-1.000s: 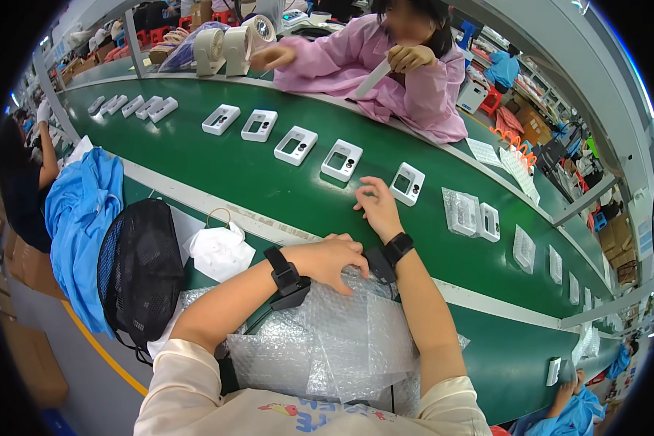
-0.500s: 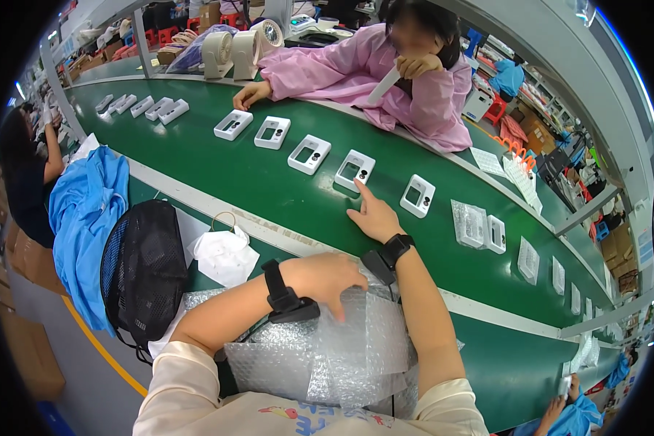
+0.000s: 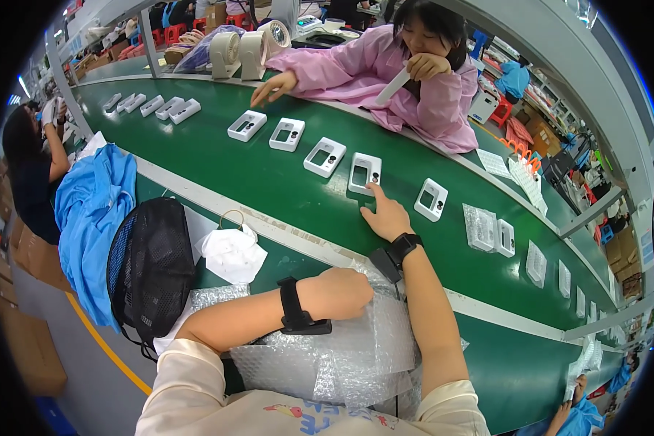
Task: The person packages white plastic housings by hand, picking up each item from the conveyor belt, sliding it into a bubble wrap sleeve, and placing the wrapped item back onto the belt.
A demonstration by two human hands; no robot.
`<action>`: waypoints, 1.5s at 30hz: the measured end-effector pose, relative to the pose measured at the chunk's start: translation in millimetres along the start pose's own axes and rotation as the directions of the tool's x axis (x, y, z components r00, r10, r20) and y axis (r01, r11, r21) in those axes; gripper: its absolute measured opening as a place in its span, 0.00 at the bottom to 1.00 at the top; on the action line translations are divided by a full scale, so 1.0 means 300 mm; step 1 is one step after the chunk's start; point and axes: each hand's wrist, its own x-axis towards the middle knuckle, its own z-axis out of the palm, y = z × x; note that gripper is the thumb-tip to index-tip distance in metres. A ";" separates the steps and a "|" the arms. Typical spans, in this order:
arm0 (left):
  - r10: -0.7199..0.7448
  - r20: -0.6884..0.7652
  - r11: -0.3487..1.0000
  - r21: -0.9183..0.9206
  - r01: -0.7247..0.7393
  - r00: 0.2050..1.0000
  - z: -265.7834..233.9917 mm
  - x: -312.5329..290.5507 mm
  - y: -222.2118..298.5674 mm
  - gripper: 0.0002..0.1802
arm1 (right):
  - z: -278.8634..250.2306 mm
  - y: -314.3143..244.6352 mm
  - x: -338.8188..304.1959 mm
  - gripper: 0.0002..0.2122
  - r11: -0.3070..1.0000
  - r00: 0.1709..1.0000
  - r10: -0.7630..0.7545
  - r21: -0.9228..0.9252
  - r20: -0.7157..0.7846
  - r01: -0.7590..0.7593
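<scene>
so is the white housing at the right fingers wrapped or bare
Bare: the white housing lies on the green worktop, its face uncovered.

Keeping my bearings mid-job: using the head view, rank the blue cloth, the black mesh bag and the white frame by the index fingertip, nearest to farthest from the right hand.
From the right hand:
1. White frame: right at its index fingertip.
2. Black mesh bag: well to the left.
3. Blue cloth: left of the bag.
</scene>
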 end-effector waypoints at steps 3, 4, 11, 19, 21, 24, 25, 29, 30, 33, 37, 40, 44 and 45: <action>-0.014 -0.037 1.000 -0.015 0.014 0.999 -0.021 -0.011 -0.004 0.08 | -0.035 0.000 0.013 0.19 0.997 0.995 0.057 0.037 0.082 -0.060; -0.043 -0.040 0.999 -0.023 0.042 0.998 -0.028 -0.022 -0.008 0.08 | -0.034 0.006 0.009 0.19 0.998 0.995 0.057 0.038 0.083 -0.060; -0.202 -0.293 0.979 -0.046 0.197 0.935 -0.192 -0.099 -0.076 0.05 | -0.004 0.075 0.001 0.15 0.953 0.994 0.102 0.292 -0.044 -0.085; -0.374 -0.695 0.910 -0.148 0.387 0.614 -0.249 -0.095 -0.175 0.04 | 0.058 0.200 -0.025 0.15 0.949 0.903 0.022 0.294 -0.429 0.117; -0.352 -0.666 0.915 -0.099 0.390 0.658 -0.172 -0.060 -0.245 0.04 | 0.052 0.183 -0.043 0.14 0.833 0.917 0.213 0.553 -0.336 0.009; -0.324 -0.583 0.945 -0.167 0.280 0.745 -0.081 -0.022 -0.322 0.04 | 0.036 0.102 -0.079 0.13 0.386 0.871 0.489 0.905 -0.039 -0.177; -0.319 -0.521 0.942 -0.265 0.206 0.792 -0.060 -0.018 -0.335 0.04 | 0.031 0.075 -0.086 0.13 0.326 0.872 0.487 0.935 -0.039 -0.140; -0.402 -0.471 0.876 -0.447 0.180 0.785 -0.045 -0.016 -0.341 0.04 | 0.009 0.000 -0.100 0.14 0.367 0.903 0.414 0.929 -0.112 -0.053; -0.466 -0.474 0.842 -0.497 0.210 0.747 -0.051 -0.013 -0.349 0.04 | -0.004 -0.007 -0.100 0.14 0.368 0.895 0.428 0.929 -0.127 -0.044; -0.554 -0.481 0.789 -0.563 0.245 0.679 -0.063 -0.017 -0.381 0.03 | -0.016 -0.031 -0.116 0.17 0.398 0.973 0.223 0.917 -0.063 -0.032; -0.625 -0.472 0.653 -0.752 0.086 0.622 -0.030 0.008 -0.470 0.02 | 0.070 -0.020 -0.079 0.17 0.460 0.929 0.087 0.841 -0.361 0.284; -0.644 -0.510 0.625 -0.780 0.008 0.570 0.010 -0.014 -0.521 0.02 | 0.078 -0.063 -0.070 0.18 0.427 0.960 0.116 0.886 -0.254 0.182; -0.575 -0.679 0.781 -0.622 0.059 0.456 -0.019 0.011 -0.472 0.04 | 0.072 -0.041 -0.069 0.18 0.465 0.975 0.088 0.874 -0.206 0.143; -0.539 -0.732 0.823 -0.564 0.072 0.417 -0.034 0.016 -0.448 0.04 | 0.073 -0.031 -0.068 0.18 0.495 0.977 0.066 0.857 -0.202 0.144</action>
